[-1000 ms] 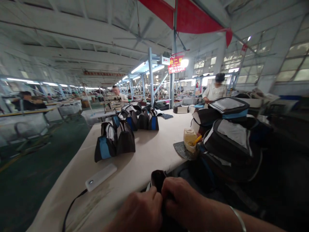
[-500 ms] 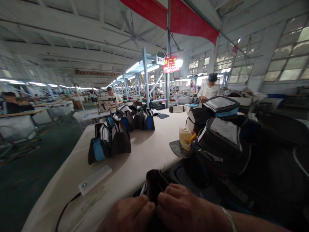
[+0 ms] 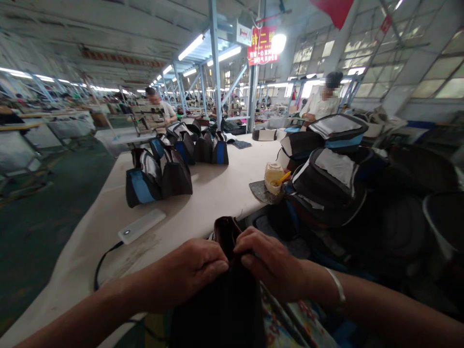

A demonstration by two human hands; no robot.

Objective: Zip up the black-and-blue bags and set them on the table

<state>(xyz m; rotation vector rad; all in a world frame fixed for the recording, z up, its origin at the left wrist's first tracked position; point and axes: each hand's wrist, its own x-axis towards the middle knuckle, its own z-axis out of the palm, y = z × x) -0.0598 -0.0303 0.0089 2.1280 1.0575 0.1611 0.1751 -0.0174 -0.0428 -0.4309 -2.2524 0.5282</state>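
Note:
A black fabric bag piece [image 3: 219, 311] is upright in front of me at the table's near edge, with a dark, open mouth at its far end. My left hand [image 3: 195, 266] pinches its edge from the left, fingers closed. From the right, my right hand [image 3: 273, 263] grips the opposite edge, also closed, with a pale bangle [image 3: 337, 285] on the wrist. Only a small gap separates the two hands. The fabric between the fingertips is too dark to make out in detail.
On the pale table [image 3: 213, 188], black-and-blue bag pieces [image 3: 143, 186] stand at left. A white power bank [image 3: 141, 226] with a cable lies nearer. A glue jar [image 3: 273, 179] sits at right beside piled black bags [image 3: 326, 179]. Two people work farther back.
The view has tilted down, so more of both forearms and the black bag piece shows. My hands still grip its edges, and the left wrist now lies flatter.

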